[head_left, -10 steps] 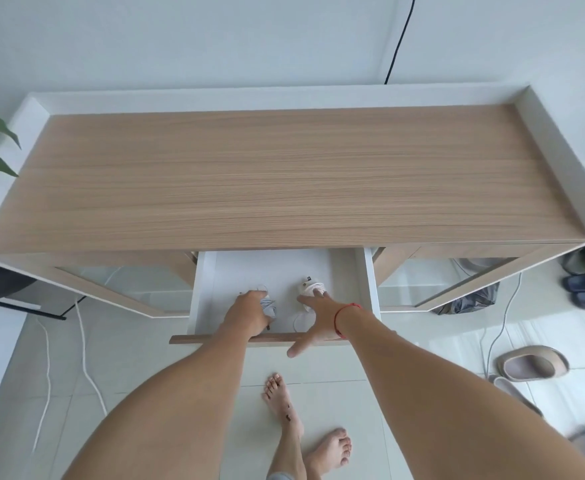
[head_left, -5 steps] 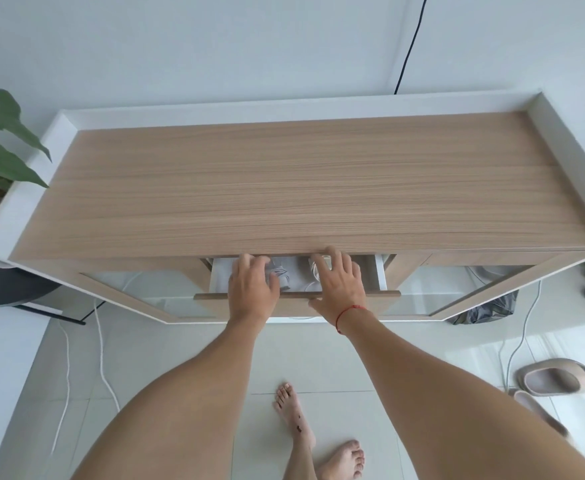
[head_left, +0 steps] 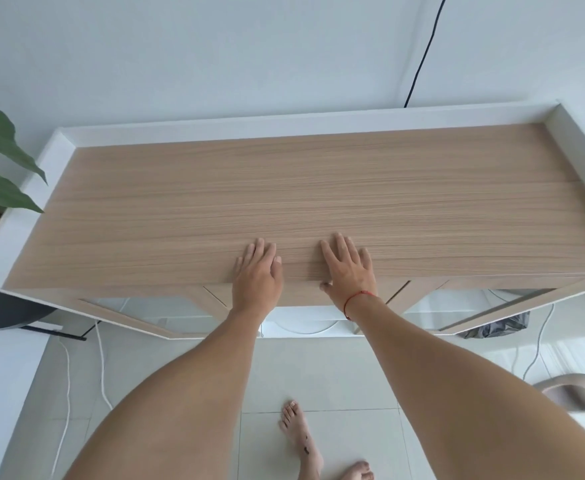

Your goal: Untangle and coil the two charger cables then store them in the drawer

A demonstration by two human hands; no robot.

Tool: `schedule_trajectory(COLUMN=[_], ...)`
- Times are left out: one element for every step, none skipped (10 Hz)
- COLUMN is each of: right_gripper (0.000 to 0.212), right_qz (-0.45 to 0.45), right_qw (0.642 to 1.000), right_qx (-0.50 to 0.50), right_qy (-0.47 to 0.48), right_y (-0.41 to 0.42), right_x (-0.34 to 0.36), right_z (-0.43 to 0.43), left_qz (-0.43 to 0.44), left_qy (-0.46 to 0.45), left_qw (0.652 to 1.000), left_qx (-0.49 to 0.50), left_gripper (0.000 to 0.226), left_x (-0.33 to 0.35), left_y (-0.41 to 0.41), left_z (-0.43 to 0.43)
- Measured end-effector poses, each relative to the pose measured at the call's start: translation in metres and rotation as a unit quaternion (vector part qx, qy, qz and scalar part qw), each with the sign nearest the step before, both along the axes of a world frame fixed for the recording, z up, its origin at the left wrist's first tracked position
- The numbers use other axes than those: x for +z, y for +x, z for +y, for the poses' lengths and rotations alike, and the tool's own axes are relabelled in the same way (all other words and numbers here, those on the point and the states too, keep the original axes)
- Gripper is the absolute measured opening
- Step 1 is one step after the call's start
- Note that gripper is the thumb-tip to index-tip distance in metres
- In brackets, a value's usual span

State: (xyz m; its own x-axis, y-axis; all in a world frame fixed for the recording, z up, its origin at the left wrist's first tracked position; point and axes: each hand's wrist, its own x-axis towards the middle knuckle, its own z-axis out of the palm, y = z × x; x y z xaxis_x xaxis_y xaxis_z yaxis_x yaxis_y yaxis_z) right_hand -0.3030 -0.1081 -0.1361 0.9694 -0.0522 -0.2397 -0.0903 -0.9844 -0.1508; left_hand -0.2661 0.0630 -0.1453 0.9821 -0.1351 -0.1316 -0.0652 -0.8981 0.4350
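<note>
Wood-grain desktop (head_left: 319, 188) sits under both hands. The left hand (head_left: 256, 271) and right hand (head_left: 348, 268) lie flat side by side w/ a gap between them, fingers straight and pointing away from me, holding nothing. The heels of both palms hang over the near edge. The right thumb tucks down onto the drawer front (head_left: 301, 294), which sits flush just below the palms, no gap showing. There's a red string bracelet (head_left: 357, 299) on the right wrist.

Charger cables: not in view anywhere. I can't see inside, so I only judge they're in the drawer beneath the hands, and the task reads as done or v. near it. The white cords (head_left: 100, 368) on the floor, below and left of the left forearm, look like room wiring, not the pair, but I can't confirm.

Handling, if I open it to check: thin charger cable is light, soft and springy, and coils loosen easily. I'd pinch across the whole loop bundle, not one strand, and support the plug end, prob. the stiff, heavier bit. No drawer handle visible, so I'd hook fingers under the front's lower edge, approx. midway between the hands, and pull straight.
</note>
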Motion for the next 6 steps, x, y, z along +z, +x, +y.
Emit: schedule_trajectory(right_gripper=[0.088,0.072,0.060,0.058,0.057,0.059], right_qz=[0.050,0.076,0.054,0.043,0.022,-0.015], right_qw=[0.993,0.986,0.990,0.990,0.993,0.983], right_qx=[0.038,0.018,-0.021,-0.064,-0.082,-0.111], right_qy=[0.096,0.146,0.129,0.114,0.077,0.143], right_y=[0.011,0.043,0.078,0.102,0.112,0.119], right_x=[0.006,0.011,0.005,-0.004,-0.017,-0.007], right_z=[-0.007,-0.014,-0.017,-0.013,-0.009,-0.002], left_qz=[0.028,0.043,0.035,0.024,-0.020,-0.062], left_qy=[0.014,0.041,0.063,0.091,0.121,0.125], left_qw=[0.999,0.998,0.997,0.995,0.992,0.990], left_qx=[-0.007,-0.019,-0.022,-0.022,-0.014,-0.011], left_gripper=[0.047,0.050,0.052,0.055,0.056,0.056], left_x=[0.003,0.003,0.000,-0.007,-0.019,-0.022], left_y=[0.021,0.045,0.077,0.107,0.122,0.126], left_z=[-0.004,-0.010,-0.017,-0.022,-0.024,-0.028])
